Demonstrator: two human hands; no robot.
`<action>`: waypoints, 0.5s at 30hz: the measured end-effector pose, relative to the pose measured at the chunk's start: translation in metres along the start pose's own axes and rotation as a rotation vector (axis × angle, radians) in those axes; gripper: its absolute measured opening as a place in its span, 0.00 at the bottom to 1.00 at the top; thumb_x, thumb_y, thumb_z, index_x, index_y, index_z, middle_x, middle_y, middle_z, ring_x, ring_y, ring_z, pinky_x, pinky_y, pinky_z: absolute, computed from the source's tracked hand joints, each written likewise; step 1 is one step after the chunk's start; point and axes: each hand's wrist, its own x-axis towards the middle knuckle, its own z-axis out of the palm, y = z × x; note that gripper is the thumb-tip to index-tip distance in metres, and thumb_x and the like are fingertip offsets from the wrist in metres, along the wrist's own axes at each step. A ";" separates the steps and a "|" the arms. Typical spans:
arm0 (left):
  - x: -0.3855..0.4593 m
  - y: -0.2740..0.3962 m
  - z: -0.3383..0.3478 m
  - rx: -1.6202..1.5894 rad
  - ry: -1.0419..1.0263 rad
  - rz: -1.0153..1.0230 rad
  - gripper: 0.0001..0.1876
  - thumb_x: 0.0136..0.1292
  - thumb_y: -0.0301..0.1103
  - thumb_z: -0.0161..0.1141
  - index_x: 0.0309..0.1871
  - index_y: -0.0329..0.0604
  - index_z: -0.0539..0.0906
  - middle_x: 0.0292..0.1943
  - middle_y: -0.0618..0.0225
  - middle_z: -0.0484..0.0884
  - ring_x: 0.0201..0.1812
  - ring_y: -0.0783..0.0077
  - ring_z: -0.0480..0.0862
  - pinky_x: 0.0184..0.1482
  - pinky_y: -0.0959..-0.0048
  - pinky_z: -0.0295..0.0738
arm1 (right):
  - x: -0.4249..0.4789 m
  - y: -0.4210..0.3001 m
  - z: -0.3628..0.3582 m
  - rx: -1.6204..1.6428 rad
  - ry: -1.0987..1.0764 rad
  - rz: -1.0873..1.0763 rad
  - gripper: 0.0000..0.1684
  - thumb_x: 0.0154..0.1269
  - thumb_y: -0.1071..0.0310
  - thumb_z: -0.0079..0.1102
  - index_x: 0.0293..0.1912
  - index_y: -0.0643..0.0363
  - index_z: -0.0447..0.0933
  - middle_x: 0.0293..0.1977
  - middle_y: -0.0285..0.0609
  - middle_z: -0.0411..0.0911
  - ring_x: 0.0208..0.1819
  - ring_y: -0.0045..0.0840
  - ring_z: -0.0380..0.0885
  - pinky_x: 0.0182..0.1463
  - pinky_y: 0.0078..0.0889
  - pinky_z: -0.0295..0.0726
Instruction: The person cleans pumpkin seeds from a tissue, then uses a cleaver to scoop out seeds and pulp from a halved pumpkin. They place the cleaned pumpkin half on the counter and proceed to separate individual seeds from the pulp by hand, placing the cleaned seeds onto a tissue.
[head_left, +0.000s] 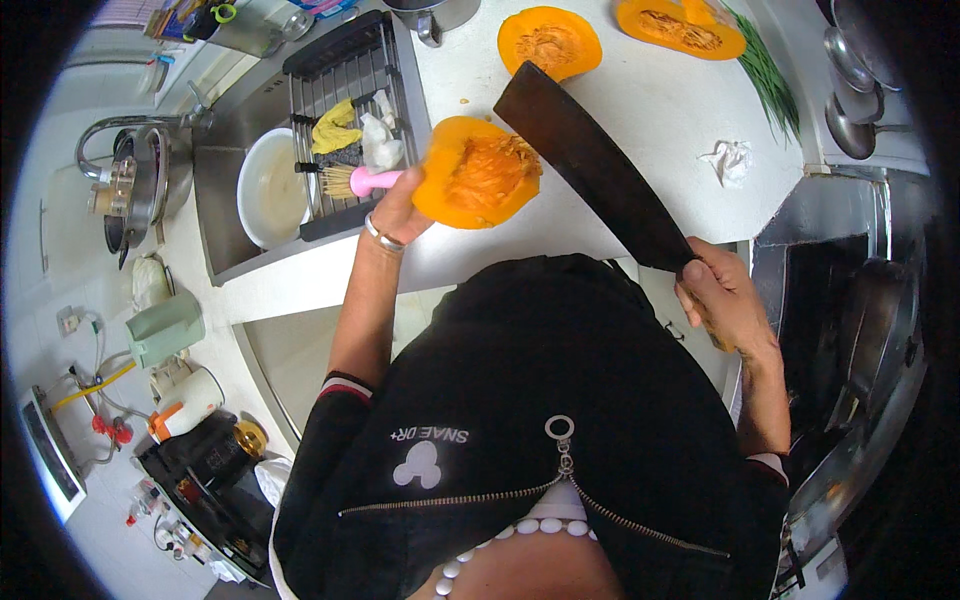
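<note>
My left hand (403, 207) holds a cut pumpkin piece (480, 172) by its left side, with the orange flesh, fibres and seeds facing up. In my right hand (720, 292) is the handle of a large dark cleaver (592, 169); its blade slants up and left, the end beside the held piece. Beyond the blade's end a pumpkin half (551, 41) lies cut side up on the white countertop (637, 97). Another cut pumpkin piece (679, 30) with seeds lies at the back right, a smaller chunk on it.
Left of the counter are a steel sink (225, 217) with a white basin (262, 187), and a drying rack (341, 67) holding a yellow cloth (336, 127) and a pink-handled brush (367, 181). Green stalks (765, 71) and a crumpled tissue (729, 163) lie at right, near a stove (825, 300).
</note>
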 end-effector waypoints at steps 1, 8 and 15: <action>-0.001 0.002 0.005 0.039 0.031 -0.003 0.40 0.52 0.56 0.60 0.61 0.40 0.62 0.57 0.63 0.69 0.57 0.68 0.69 0.60 0.70 0.63 | -0.001 -0.001 -0.003 -0.014 -0.015 0.005 0.13 0.65 0.63 0.43 0.32 0.63 0.70 0.13 0.29 0.60 0.14 0.09 0.57 0.17 0.14 0.57; -0.003 0.014 0.035 0.201 0.120 -0.002 0.45 0.47 0.57 0.62 0.63 0.40 0.57 0.58 0.63 0.65 0.59 0.69 0.66 0.61 0.71 0.61 | -0.002 0.000 -0.009 -0.102 -0.090 -0.041 0.16 0.65 0.60 0.45 0.38 0.65 0.72 0.12 0.29 0.60 0.12 0.10 0.58 0.16 0.15 0.59; -0.007 0.016 0.038 0.285 0.081 -0.022 0.45 0.47 0.57 0.61 0.64 0.40 0.57 0.58 0.63 0.66 0.59 0.68 0.66 0.61 0.71 0.61 | 0.009 -0.003 -0.010 -0.213 -0.093 0.034 0.19 0.65 0.57 0.46 0.40 0.66 0.73 0.11 0.28 0.60 0.12 0.10 0.58 0.16 0.16 0.58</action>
